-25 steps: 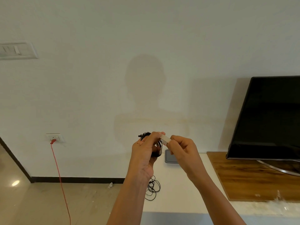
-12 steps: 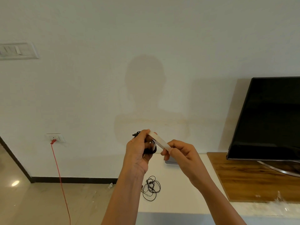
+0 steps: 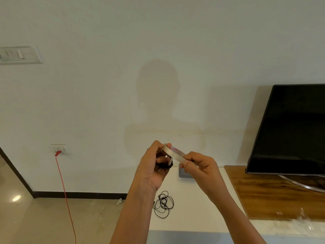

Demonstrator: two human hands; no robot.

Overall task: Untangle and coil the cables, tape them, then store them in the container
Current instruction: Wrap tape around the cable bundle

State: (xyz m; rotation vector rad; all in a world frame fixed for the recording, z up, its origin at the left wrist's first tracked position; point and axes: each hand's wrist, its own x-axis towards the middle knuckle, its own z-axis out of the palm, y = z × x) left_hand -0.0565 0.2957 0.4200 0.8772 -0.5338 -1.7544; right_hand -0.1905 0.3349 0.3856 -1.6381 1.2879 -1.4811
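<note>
While the fingers [image 3: 159,147] of my left hand [image 3: 152,166] are curled round the coiled black cable [image 3: 165,163] and steady the top edge of the tape roll [image 3: 173,152], the fingers [image 3: 187,160] of my right hand [image 3: 200,167] pinch the roll's lower rim. I judge this to be the taping step, and I need a free tape end. To do it well, I think I should clamp the coil tight in my palm so its loops do not spring open. Then I find the end with a nail, draw off a short strip, and wrap it across the bundle at one spot without letting it fold on itself. Whether an end is already lifted I cannot tell. Below my wrists a second thin cable [image 3: 163,204] lies tangled on the white tabletop [image 3: 193,208], not yet coiled. The grey container [image 3: 183,174] sits just behind my right hand, near the wall.
</note>
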